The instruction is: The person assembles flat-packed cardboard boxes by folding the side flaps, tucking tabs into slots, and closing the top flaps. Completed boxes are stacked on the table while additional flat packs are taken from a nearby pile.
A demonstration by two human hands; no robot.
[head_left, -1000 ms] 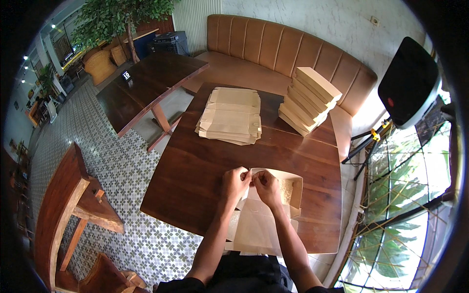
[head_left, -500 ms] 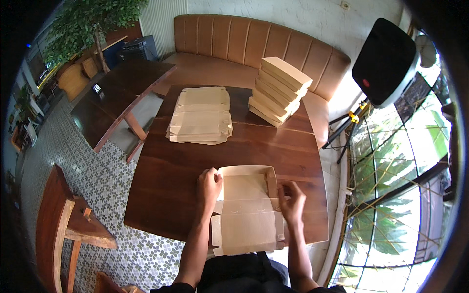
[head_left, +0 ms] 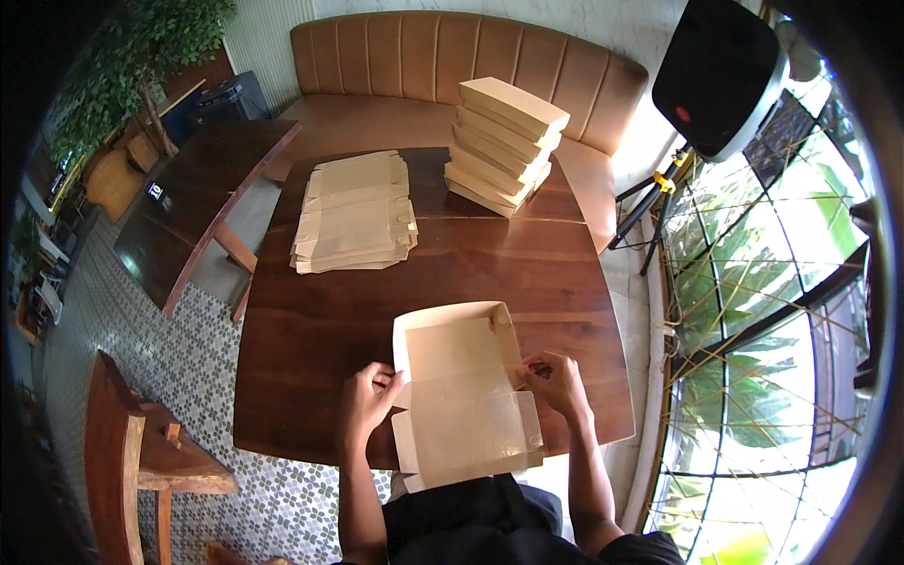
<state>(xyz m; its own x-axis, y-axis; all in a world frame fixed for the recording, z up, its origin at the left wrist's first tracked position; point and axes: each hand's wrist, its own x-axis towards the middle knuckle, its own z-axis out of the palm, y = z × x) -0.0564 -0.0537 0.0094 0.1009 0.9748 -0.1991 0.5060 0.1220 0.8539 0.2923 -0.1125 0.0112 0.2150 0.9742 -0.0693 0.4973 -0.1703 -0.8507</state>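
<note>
A partly folded brown cardboard box (head_left: 461, 424) lies at the near edge of the wooden table. Its far half stands up with walls on three sides, while the near half lies flat with small side flaps. My left hand (head_left: 370, 400) is closed, its fingertips pinching the box's left edge near the middle fold. At the opposite edge my right hand (head_left: 558, 384) is closed too, thumb and fingers on the right side flap. A pile of flat cardboard blanks (head_left: 356, 212) sits at the table's far left. Folded, closed boxes (head_left: 508, 141) are stacked at the far right.
The dark wooden table (head_left: 311, 377) has a curved brown bench (head_left: 395, 61) behind it. Another table (head_left: 202, 188) stands to the left, with a wooden chair (head_left: 118, 452) nearer me. A black speaker on a tripod (head_left: 716, 80) is at the right by the window.
My left hand has slid nearer to me along the box's left side. My right hand has closed on the right flap. The view has shifted, and the box sits slightly turned.
</note>
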